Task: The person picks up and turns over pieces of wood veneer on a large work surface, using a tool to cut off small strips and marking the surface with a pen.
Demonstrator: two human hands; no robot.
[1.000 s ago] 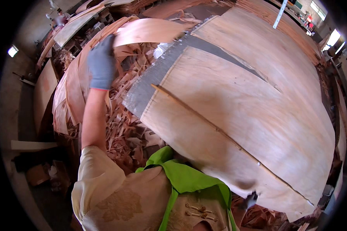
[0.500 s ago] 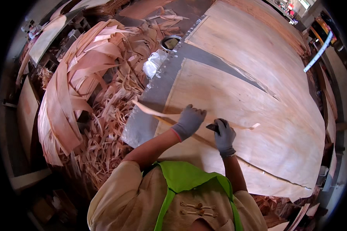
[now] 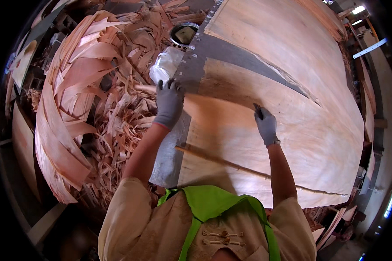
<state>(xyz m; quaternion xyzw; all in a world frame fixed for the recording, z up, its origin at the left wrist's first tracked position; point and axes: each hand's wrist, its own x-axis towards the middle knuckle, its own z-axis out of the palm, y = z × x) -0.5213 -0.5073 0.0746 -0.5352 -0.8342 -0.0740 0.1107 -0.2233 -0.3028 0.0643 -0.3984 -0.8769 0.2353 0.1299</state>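
My left hand (image 3: 169, 104), in a grey glove, is closed on a thin strip of wood veneer (image 3: 149, 88) at the left edge of the work surface. A motion-smeared stretch of pale orange veneer spans from that hand toward my right one. Also gloved in grey, my right hand (image 3: 266, 125) is closed round a small dark flat tool, whose exact kind I cannot make out. Beneath both hands lies a broad pale veneer sheet (image 3: 300, 148). A thin wooden stick (image 3: 224, 162) rests across its near part.
Left of the table are a heap of veneer scraps (image 3: 122, 117) and long curled strips (image 3: 52, 130). A white plastic bag (image 3: 166, 65) and a round dark container (image 3: 174, 37) sit by the far left edge. Another large veneer sheet (image 3: 274, 35) lies beyond.
My left hand has moved left and away from me with the veneer strip. My right hand has moved right and farther out, keeping the dark tool. My hands are wider apart.
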